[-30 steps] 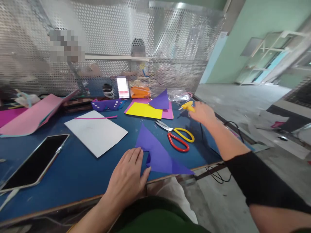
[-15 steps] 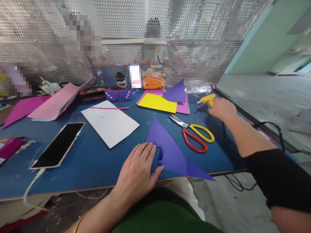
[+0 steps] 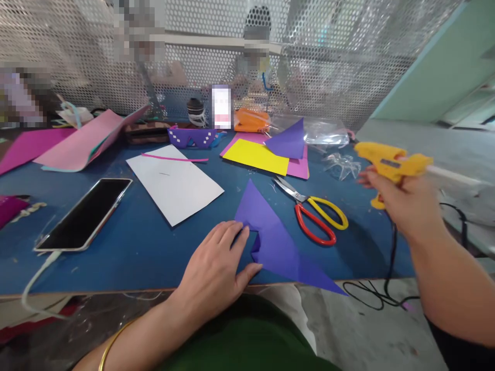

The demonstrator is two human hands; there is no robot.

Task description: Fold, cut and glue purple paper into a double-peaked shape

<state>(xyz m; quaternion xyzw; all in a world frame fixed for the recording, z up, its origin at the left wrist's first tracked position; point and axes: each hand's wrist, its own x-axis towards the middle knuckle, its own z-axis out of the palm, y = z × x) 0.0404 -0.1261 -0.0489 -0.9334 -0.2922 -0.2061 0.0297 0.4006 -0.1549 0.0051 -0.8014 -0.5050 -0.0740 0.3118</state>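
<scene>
My right hand [image 3: 410, 201] grips a yellow hot glue gun [image 3: 386, 159], raised over the right side of the table. Its nozzle points left, and a whitish glue stick [image 3: 458, 172] juts from the back. My left hand [image 3: 218, 257] lies on the left edge of a folded purple paper [image 3: 270, 226], fingers stretched out and thumb apart, pressing it to the tabletop. The paper's pointed right end extends past the table's front edge. Just right of it lie scissors [image 3: 305, 208] with one red and one yellow handle, blades pointing away to the left.
White paper [image 3: 174, 190] with a pink strip [image 3: 174, 157] lies left of centre, beside a charging phone [image 3: 85, 216]. Yellow card [image 3: 255, 157] and a purple piece [image 3: 288, 141] lie behind. The gun's black cord [image 3: 392, 252] hangs by the table edge.
My right hand has lifted the glue gun from the table's far right and brought it nearer, turning it so the nozzle points left. My left hand has stayed on the purple paper.
</scene>
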